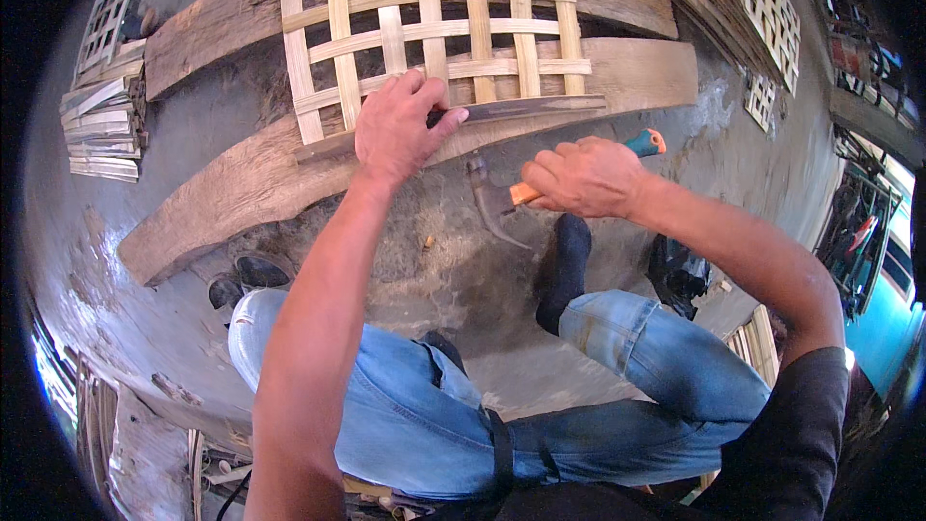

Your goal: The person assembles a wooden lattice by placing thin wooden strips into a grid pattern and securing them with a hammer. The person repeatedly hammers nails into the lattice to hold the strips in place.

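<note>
A woven lattice panel of pale split-bamboo strips [431,31] lies across two thick wooden planks. Along its near edge runs a long, thin dark bar [531,108], flat against the nearer plank. My left hand [400,125] is closed over this bar, thumb along it and curled fingertips at the lattice's near strips. What its palm covers is hidden. In my right hand [586,177] is a claw hammer [494,197], gripped by its orange and teal handle. The hammer's metal head hangs in the air on the near side of the plank, apart from the lattice.
The nearer plank [222,195] curves across in front of my knees; the farther plank [217,34] lies behind it. Bundled strips [101,130] sit at the left. Stacked lattice panels [738,14] lie at the far right. Dark footwear [258,270] rests on the concrete floor.
</note>
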Demonstrator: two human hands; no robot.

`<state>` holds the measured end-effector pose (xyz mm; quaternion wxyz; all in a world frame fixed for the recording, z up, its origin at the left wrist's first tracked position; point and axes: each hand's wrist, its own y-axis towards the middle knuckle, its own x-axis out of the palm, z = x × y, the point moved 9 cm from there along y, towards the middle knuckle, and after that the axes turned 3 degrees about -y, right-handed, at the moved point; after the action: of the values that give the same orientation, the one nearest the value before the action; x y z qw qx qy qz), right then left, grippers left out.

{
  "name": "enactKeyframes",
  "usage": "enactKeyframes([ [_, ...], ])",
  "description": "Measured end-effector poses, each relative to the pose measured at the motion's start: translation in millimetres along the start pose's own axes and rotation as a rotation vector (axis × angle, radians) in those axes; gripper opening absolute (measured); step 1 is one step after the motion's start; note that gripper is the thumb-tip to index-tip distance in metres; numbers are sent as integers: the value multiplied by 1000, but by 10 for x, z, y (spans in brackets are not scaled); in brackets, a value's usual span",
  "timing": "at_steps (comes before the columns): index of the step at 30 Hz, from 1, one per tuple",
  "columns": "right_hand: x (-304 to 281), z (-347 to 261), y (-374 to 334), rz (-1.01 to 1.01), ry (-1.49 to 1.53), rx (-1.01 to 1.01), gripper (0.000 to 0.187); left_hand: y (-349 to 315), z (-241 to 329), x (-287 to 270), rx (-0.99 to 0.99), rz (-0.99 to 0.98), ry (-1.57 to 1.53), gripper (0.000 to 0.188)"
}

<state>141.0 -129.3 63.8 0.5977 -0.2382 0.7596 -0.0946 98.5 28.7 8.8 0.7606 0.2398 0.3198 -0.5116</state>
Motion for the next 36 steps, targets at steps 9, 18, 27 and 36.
enactKeyframes([
  [9, 42, 369, 69, -24, 24, 52, 33, 2, 36, -15, -7, 14, 11, 35],
  [18, 50, 538, 46, 31, -74, 32, 31, -16, 6, -8, -11, 24, 5, 33],
  [27, -38, 613, 88, 92, -1, 72, 28, -8, 22, -15, -16, 19, 31, 33],
  [36, 95, 395, -38, 136, -35, -51, 30, -13, 33, -13, -6, 21, 31, 34],
])
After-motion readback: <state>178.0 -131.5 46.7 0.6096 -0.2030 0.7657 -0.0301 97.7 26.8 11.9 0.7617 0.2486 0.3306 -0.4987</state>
